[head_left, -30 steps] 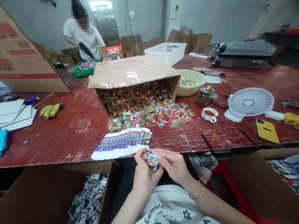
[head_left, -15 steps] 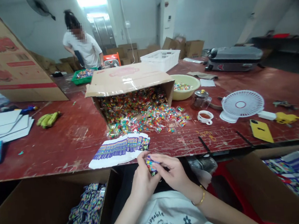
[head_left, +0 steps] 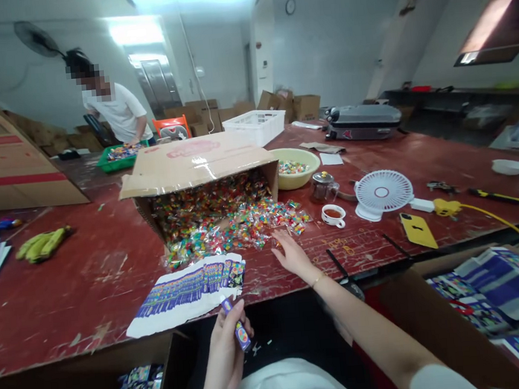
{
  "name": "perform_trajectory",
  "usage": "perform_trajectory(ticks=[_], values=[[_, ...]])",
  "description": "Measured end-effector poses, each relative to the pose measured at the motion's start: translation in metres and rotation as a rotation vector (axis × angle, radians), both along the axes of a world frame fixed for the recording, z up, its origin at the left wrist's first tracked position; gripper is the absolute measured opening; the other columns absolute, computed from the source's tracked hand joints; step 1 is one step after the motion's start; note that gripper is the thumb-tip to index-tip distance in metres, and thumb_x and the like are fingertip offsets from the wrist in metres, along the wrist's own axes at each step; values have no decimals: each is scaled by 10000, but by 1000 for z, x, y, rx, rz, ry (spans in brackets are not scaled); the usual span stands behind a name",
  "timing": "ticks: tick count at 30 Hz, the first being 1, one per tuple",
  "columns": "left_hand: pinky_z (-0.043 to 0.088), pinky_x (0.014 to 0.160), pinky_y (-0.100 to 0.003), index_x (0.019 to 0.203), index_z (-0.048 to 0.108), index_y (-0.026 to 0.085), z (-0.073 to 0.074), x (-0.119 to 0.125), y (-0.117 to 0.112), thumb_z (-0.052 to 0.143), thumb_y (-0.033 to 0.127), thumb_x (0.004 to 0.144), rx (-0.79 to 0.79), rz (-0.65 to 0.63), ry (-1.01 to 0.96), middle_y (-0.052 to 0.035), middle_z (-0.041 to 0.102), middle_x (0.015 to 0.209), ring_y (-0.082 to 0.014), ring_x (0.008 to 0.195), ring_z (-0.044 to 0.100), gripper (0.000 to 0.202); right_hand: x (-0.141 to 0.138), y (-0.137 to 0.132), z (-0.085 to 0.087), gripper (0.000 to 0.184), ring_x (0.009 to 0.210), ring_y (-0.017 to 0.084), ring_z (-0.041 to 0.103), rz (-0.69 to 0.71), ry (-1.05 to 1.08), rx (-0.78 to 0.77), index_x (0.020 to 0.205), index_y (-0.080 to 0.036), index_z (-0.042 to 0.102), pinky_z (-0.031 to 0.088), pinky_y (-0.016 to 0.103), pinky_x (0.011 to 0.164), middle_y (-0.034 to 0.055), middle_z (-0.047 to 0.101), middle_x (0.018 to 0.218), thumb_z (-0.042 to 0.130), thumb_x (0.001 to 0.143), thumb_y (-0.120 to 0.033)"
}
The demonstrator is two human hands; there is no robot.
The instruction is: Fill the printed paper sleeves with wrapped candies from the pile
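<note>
In my left hand (head_left: 226,336), close to my body below the table edge, is a small purple printed box (head_left: 237,326), gripped between thumb and fingers. My right hand (head_left: 291,255) reaches out over the table, fingers stretched and apart, at the near right edge of a heap of clear candy packets (head_left: 244,226). Whether its fingertips touch a packet I cannot tell. The packets spill from a cardboard box (head_left: 202,157) lying on its side. A fanned row of flat purple-and-white cartons (head_left: 181,292) lies on the table beyond my left hand.
Right of the heap stand a cup of tea (head_left: 333,215), a glass pot (head_left: 323,188), a white fan (head_left: 383,193) and a yellow phone (head_left: 418,231). Bananas (head_left: 43,245) lie left. A yellow basin (head_left: 297,168) stands behind. Across the table, a person (head_left: 116,113) works at a green tray (head_left: 118,160).
Both hands were together on the small box. Now my right hand has left it and moved forward to the packets, while my left keeps the box. The view has tilted up and turned right.
</note>
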State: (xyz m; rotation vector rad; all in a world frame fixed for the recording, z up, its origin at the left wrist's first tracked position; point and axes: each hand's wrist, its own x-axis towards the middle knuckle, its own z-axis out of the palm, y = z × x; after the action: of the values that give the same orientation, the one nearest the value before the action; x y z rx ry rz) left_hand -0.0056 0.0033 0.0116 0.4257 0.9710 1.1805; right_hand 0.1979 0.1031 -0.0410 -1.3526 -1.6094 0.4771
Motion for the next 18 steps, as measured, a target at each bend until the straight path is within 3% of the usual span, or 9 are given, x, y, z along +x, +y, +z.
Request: perform_trajectory(ticks=[4,8,10,12,15,18], values=[[423,481,-162,905,552,166,-7,4,-1,716,264,704,-150,-52,-75,42,522,692,-44,522,496,277,27,31,-22,301,1244,290,426,5,56,-90,1047,-137,633,264,474,1087,160,561,1243,597,776,-262],[521,632,-264,1018,518,215,-12,6,1,611,280,798,-243,-8,-82,8,577,768,-90,614,581,248,32,29,-14,263,1109,268,549,0,199,-175,999,-141,640,394,436,998,168,621,1138,571,809,-308],[524,687,-286,1095,481,251,-11,7,2,626,268,783,-152,7,6,12,589,793,-99,660,596,345,30,19,-3,308,961,246,629,38,290,-247,1016,-124,623,503,410,859,169,658,1040,505,852,-357],[504,696,-244,1126,465,258,-8,8,3,666,235,731,-13,-11,119,23,589,824,-89,694,591,444,23,1,9,348,833,216,662,118,358,-327,1010,-114,624,552,359,723,157,684,945,456,878,-389],[460,643,-178,1121,468,240,-5,13,9,672,218,679,145,-64,238,33,580,861,-69,707,567,488,8,-32,27,329,731,165,655,279,508,-455,971,-125,648,540,266,605,123,692,905,547,837,-408],[442,618,-172,1032,482,209,-6,17,11,667,277,696,231,-86,335,38,566,826,-64,680,542,390,-5,-58,43,331,564,100,593,347,737,-536,913,-125,660,468,189,478,76,692,805,705,718,-389]])
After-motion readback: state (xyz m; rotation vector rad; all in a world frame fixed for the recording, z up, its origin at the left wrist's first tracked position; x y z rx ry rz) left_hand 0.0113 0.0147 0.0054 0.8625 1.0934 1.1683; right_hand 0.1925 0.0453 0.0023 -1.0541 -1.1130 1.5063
